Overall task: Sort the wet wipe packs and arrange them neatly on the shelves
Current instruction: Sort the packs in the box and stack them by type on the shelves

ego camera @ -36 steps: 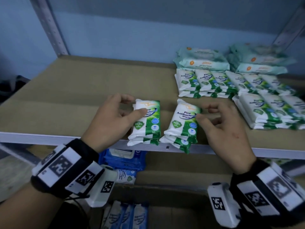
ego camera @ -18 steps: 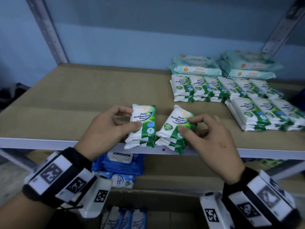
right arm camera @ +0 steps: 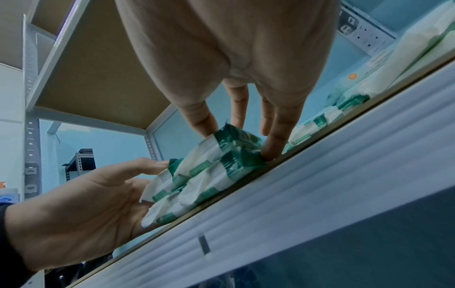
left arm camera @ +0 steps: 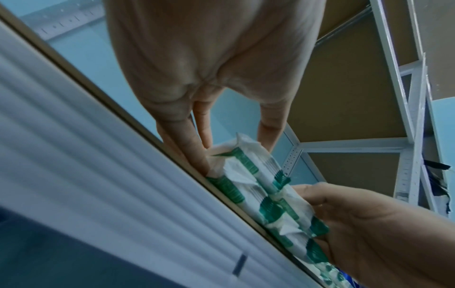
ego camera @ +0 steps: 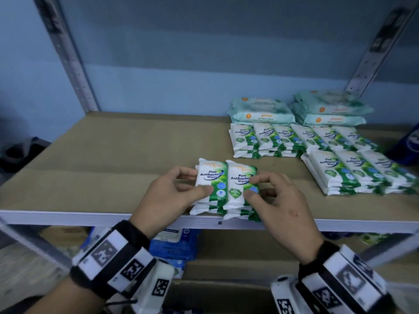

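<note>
— At the front edge of the shelf (ego camera: 90,155), what are the hands doing?

— Two small stacks of green-and-white wipe packs sit side by side, touching, their near ends just over the shelf's white front rail (ego camera: 68,217). The left hand (ego camera: 167,196) grips the left stack (ego camera: 210,177), thumb across the top pack's face, fingers curled round its outer side. The right hand (ego camera: 278,205) grips the right stack (ego camera: 240,177) the same way, thumb on top, fingers bent along the outer side.

— Do the wrist cameras agree?

— Yes. In the left wrist view the left hand (left arm camera: 209,68) has fingertips against the crimped ends of the packs (left arm camera: 258,185), with the right hand (left arm camera: 369,224) closing in from the other side. In the right wrist view the right hand (right arm camera: 234,68) pinches the stacks (right arm camera: 209,169) between thumb and fingers at the shelf edge, while the left hand (right arm camera: 81,204) cups their far side.

— And farther back?

— Toward the right side of the shelf, two neat rows of the same green packs (ego camera: 353,168) lie in low stacks, the nearer row offset to the right. Behind them, against the back edge, lie two stacks of larger pale-green packs (ego camera: 263,112). Blue packs (ego camera: 174,245) lie on the shelf below, seen between the wrists.
</note>
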